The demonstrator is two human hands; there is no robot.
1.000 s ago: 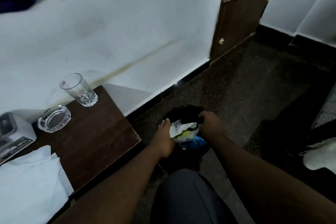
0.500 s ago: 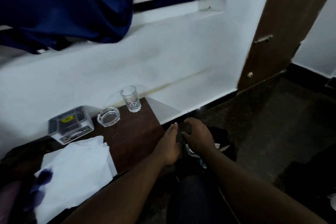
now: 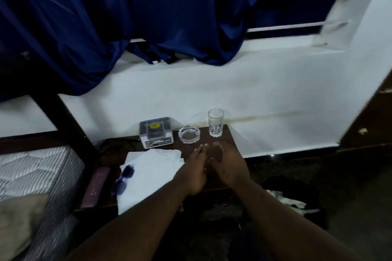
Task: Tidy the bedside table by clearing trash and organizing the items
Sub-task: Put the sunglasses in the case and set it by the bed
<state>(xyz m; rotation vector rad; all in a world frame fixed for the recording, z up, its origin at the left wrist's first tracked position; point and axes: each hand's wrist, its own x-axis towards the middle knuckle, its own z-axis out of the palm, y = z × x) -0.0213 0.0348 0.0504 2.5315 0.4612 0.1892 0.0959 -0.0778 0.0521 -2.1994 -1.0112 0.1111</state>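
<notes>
The dark wooden bedside table (image 3: 228, 133) stands against the white wall. On it are a clear drinking glass (image 3: 215, 122), a glass ashtray (image 3: 188, 134), a grey box with a yellow label (image 3: 156, 132), a white cloth (image 3: 151, 174) and blue sunglasses (image 3: 124, 177) on the cloth. My left hand (image 3: 194, 168) and my right hand (image 3: 229, 164) hover side by side over the table's front right part, fingers extended, holding nothing. A black trash bin (image 3: 297, 193) with crumpled wrappers sits on the floor to the right.
A mattress (image 3: 31, 176) and a dark bed post (image 3: 63, 121) are at the left. A maroon flat case (image 3: 95, 186) lies along the table's left edge. A blue curtain (image 3: 127, 17) hangs over the window sill. A brown door (image 3: 371, 116) is at the right.
Both hands have left the trash bin on the floor and come up over the table, empty. The view has swung up and left, bringing the whole table, bed and curtain into sight.
</notes>
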